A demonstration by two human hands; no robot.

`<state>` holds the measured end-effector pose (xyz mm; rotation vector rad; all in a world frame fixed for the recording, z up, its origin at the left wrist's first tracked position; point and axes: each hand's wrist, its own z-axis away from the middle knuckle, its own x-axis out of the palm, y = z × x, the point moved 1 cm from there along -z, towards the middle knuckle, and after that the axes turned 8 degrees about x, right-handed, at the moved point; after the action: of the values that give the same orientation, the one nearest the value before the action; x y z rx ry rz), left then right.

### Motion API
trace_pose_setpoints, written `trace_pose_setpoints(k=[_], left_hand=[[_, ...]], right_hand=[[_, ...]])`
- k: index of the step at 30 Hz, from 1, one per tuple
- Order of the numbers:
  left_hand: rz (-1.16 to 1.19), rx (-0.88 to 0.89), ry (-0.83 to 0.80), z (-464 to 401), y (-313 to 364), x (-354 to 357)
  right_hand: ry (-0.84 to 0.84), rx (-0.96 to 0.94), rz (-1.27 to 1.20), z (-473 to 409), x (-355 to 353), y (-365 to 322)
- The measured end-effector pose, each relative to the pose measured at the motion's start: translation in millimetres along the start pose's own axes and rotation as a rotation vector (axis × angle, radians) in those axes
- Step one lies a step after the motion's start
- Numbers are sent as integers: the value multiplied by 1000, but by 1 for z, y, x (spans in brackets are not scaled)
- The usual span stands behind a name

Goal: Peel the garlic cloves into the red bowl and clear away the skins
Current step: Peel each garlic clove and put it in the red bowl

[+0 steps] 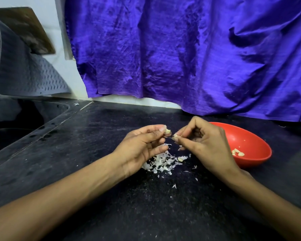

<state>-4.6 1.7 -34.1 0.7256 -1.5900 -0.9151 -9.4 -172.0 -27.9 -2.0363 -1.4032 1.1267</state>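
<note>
My left hand [142,145] pinches a small pale garlic clove [167,131] between thumb and fingertips above the black counter. Just to its right, my right hand [198,141] pinches a scrap of garlic skin [175,135] at its fingertips, close to the clove. Below both hands lies a heap of white garlic skins [161,162], with one loose clove [180,159] at its right edge. The red bowl [257,141] stands to the right, partly behind my right hand, and holds a few peeled cloves [237,152].
The black stone counter [97,136] carries scattered skin flecks toward the front. A dark sink [12,129] is set in at the left. A grey perforated mat [28,70] hangs over the wall at upper left. A purple cloth [189,49] drapes along the back.
</note>
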Motion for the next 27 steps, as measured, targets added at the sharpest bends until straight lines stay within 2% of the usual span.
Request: trace_pose_setpoints(k=[3, 9, 13, 17, 27], left_hand=[[-22, 37, 10, 0, 1, -1], [-94, 112, 10, 1, 0, -1], [-161, 175, 25, 4, -2, 1], [-174, 203, 44, 4, -4, 1], [-150, 233, 63, 4, -9, 0]], right_hand=[[-42, 53, -40, 0, 0, -1], [-22, 33, 71, 0, 3, 1], [-57, 146, -81, 0, 3, -4], [-66, 184, -112, 1, 5, -3], [-75, 146, -95, 3, 7, -4]])
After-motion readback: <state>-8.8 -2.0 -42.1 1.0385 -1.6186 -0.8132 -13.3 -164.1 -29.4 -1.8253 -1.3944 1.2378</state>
